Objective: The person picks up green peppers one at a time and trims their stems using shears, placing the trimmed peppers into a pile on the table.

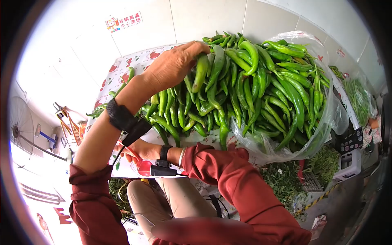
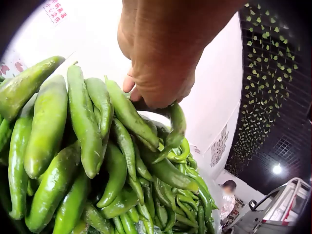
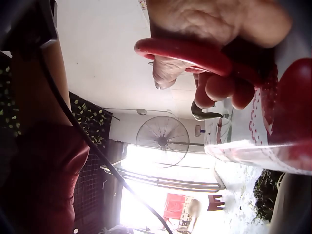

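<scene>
Long green peppers (image 1: 245, 90) lie in a large heap on the patterned table. At the heap's upper left, my left hand (image 1: 175, 65) reaches in with its fingers bent. The left wrist view shows this hand (image 2: 161, 68) gripping a curved green pepper (image 2: 178, 124), its fingertips partly hidden. Lower down, near the table's front edge, my right hand (image 1: 141, 150) holds a red scissors handle (image 1: 145, 167). In the right wrist view, the red loop (image 3: 185, 52) passes around the thumb of my right hand (image 3: 209, 22); the blades cannot be made out.
A clear plastic bag (image 1: 281, 155) surrounds the right part of the heap. A few peppers (image 1: 122, 87) lie at the table's left. Leafy greens (image 1: 281, 183) and a crate (image 1: 312, 181) are below at the right. A standing fan (image 3: 162, 141) is in the background.
</scene>
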Demonstrator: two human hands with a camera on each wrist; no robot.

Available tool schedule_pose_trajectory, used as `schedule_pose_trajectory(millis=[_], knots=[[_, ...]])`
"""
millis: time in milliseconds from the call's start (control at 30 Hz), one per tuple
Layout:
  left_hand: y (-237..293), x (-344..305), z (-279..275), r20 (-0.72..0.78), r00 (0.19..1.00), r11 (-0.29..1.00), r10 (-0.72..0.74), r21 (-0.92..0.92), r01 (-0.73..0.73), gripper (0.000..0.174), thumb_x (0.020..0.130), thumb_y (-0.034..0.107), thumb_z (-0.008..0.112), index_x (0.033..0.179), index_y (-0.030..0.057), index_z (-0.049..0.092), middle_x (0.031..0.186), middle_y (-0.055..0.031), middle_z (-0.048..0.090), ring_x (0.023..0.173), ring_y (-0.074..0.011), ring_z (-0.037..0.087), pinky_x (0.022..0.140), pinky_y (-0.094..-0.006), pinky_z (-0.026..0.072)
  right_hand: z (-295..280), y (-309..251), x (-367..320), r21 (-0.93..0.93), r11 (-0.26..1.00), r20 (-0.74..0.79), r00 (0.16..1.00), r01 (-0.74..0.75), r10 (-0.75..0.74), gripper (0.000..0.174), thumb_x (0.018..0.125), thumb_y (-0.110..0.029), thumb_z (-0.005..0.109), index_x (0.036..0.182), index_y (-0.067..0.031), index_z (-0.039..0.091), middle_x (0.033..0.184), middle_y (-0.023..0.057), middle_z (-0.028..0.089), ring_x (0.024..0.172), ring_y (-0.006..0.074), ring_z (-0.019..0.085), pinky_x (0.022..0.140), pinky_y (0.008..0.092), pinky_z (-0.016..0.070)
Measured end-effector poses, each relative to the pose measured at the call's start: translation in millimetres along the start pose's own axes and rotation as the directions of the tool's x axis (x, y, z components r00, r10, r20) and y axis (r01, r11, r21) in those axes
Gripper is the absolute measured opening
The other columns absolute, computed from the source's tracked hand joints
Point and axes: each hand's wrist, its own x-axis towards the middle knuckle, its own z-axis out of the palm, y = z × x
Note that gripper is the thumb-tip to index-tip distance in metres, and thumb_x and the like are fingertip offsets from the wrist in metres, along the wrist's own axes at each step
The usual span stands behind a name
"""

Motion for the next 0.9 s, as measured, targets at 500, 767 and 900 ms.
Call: schedule_pose_trajectory(millis=[500,767,900], knots=[[-8,-56,-85,-0.483,0.810,0.934,-0.334,-0.284,0.216,0.027,0.088,0.013,0.057,0.111,0.0001,0.052,0.094,-0.0046,0.058,0.087,-0.0099,0.052,0.076,-0.0259,0.0427,-4,6,11,-0.040,0.997,0.020,0.997,0.073,-0.072,0.028,0.086,-0.029,0.058,0.072,-0.0047,0.058,0.054,0.0049,0.055,0.037,0.0110,0.049,0.033,0.0226,0.0357],[19,-133,-130,0.312,0.588,0.587,-0.747,-0.107,0.802,0.022,0.073,0.013,0.051,0.089,-0.0024,0.055,0.068,-0.0035,0.054,0.055,-0.0093,0.048,0.049,-0.0240,0.0401,-5,7,10,-0.038,0.997,0.041,0.997,0.066,-0.065,0.030,0.086,-0.032,0.061,0.080,-0.0019,0.062,0.053,0.0034,0.054,0.044,0.0092,0.052,0.035,0.0224,0.0350],[-27,-124,-111,0.162,0.666,0.677,-0.728,0.017,0.736,0.021,0.075,0.013,0.054,0.087,-0.0039,0.056,0.066,-0.0042,0.053,0.059,-0.0122,0.049,0.054,-0.0287,0.0409,-1,-5,2,-0.082,0.995,0.041,0.998,0.056,-0.053,0.027,0.087,-0.027,0.060,0.090,-0.0003,0.062,0.059,0.0033,0.056,0.044,0.0101,0.053,0.036,0.0225,0.0364]])
